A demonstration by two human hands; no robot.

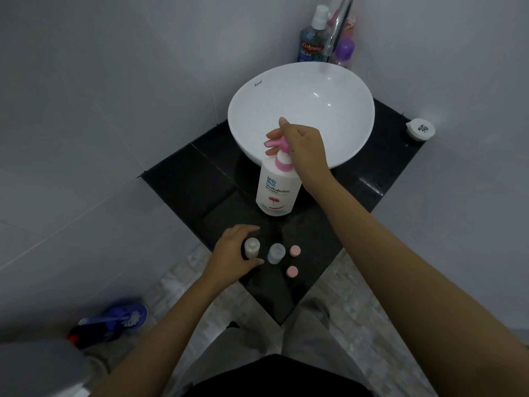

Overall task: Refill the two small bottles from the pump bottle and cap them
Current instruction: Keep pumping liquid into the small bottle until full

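A white pump bottle with a pink pump head stands on the black counter in front of the basin. My right hand is closed around the pink pump head. Near the counter's front corner stand two small uncapped bottles. My left hand wraps around the left small bottle, which looks filled with pale liquid. The right small bottle stands free beside it and looks clear. Two pink caps lie on the counter just to the right of the bottles.
A white bowl basin sits behind the pump bottle, under a chrome tap. Mouthwash and a purple bottle stand at the back. A small white container is at the counter's right corner. A blue brush lies on the floor at left.
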